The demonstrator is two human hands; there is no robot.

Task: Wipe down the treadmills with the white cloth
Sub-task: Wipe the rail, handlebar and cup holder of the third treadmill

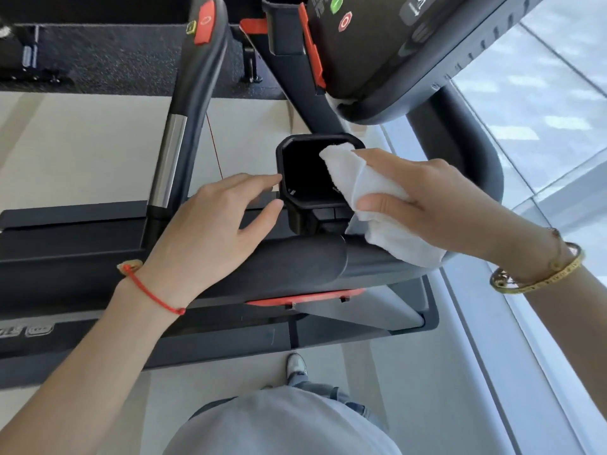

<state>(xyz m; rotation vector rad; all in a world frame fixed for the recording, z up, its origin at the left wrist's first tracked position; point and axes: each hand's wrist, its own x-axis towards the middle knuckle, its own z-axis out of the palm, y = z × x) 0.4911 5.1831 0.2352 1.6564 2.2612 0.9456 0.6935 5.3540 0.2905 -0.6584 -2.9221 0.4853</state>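
Head view looks down over a black treadmill from beside it. Near the frame's centre sits a square black cup holder, fixed just above the machine's thick front bar.

At about 3 o'clock from that cup holder, the right hand grips the white cloth: thumb underneath, fingers curled over the top, the fabric bunched between them. One corner of the cloth pokes over the holder's right rim at roughly 1 o'clock of the opening, while its loose tail hangs down at 5 o'clock, draping onto the front bar. Gold bracelets circle the right wrist.

At 9 o'clock from the holder, the left hand lies mostly open with straight, relaxed fingers and holds nothing. Its fingertips touch the holder's left outer wall, and its palm rests over the front bar. A red string bracelet crosses the left wrist.

Toward 11 o'clock of the frame, a handrail with a silver section rises up to a red stop button. At 1 o'clock hangs the console, showing a green button and a red one. At 6 o'clock appear the person's grey shirt and a pale shoe on the light floor.
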